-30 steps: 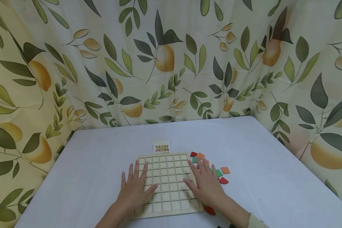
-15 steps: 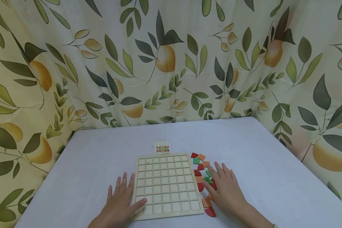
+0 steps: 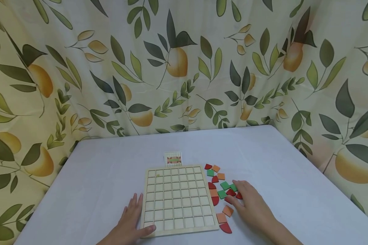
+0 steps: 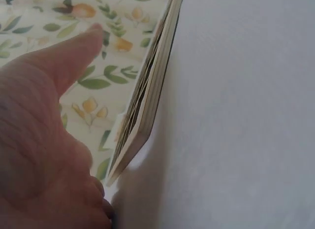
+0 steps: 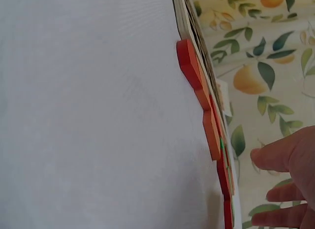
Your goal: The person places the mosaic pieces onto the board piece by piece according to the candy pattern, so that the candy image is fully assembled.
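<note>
A pale wooden grid board lies on the white table. My left hand is at its near left edge, fingers straight along the side and thumb over the front corner; in the left wrist view the thumb is stretched out. My right hand hovers over loose tiles right of the board, thumb and index finger apart around a red tile and a green square tile. The right wrist view shows its fingers extended with nothing between them.
A small card with a printed grid pattern lies behind the board. Other orange square tiles, green tiles and red rounded tiles line the board's right side. A fruit-patterned curtain hangs behind the table.
Both hands have come off the board's surface. The left slid back to the left edge; the right moved right over the tiles, its fingers now bent more toward them.
</note>
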Demonstrator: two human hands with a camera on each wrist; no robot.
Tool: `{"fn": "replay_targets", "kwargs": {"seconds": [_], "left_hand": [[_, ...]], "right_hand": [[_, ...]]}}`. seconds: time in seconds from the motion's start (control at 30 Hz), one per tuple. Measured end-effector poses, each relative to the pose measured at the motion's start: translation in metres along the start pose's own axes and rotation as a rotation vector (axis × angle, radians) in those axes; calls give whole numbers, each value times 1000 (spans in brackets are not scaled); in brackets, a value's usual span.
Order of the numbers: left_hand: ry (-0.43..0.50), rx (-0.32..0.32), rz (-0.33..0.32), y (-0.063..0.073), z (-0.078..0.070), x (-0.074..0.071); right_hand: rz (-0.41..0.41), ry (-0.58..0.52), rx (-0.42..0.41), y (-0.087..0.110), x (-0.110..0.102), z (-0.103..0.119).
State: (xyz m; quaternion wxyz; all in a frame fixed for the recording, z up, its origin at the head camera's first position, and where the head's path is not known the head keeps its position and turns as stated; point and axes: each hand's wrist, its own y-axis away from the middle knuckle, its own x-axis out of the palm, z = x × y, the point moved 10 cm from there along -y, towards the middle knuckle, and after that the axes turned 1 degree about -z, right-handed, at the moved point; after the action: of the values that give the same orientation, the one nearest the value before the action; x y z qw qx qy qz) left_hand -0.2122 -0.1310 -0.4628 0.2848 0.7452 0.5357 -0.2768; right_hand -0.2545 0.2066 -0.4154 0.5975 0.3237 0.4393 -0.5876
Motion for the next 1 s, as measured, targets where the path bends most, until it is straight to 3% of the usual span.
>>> {"fn": "replay_targets", "kwargs": {"seconds": [0.2, 0.57, 0.73, 1.0], "left_hand": [[-24, -9, -9, 2, 0, 2], [-9, -21, 9, 1, 3, 2], [0, -37, -15, -2, 6, 1], [-16, 43, -50, -2, 4, 1]], "right_hand": [[15, -14, 57, 2, 0, -11], [16, -22, 33, -1, 0, -16], [22, -43, 38, -4, 0, -20], [-9, -71, 37, -4, -3, -25]]}}
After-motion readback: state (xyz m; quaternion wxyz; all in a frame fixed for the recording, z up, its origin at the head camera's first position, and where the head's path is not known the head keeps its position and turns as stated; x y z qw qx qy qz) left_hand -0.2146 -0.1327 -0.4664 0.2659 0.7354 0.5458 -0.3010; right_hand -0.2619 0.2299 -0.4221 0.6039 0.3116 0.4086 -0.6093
